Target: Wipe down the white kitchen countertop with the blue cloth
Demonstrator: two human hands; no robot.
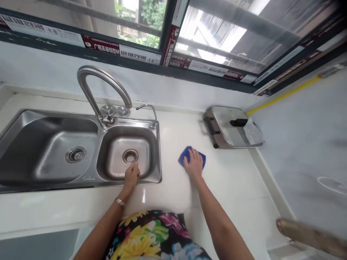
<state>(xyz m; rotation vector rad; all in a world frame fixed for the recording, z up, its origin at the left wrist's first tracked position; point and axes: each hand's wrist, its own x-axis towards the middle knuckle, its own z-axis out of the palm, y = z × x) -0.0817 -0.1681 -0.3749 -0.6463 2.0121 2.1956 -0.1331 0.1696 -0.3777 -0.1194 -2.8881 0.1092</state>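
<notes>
A folded blue cloth lies on the white countertop to the right of the sink. My right hand presses down on it, fingers over the top and thumb at its left side; the cloth shows around the hand. My left hand is curled into a loose fist above the front of the small sink basin, just below the drain. Nothing shows in that fist. A bracelet sits on the left wrist.
The larger basin is at the left. Behind the basins rise a tall curved faucet and a thin small tap. An electric pan with a glass lid stands in the back right corner, a plastic bag on it. A yellow pipe runs along the right wall.
</notes>
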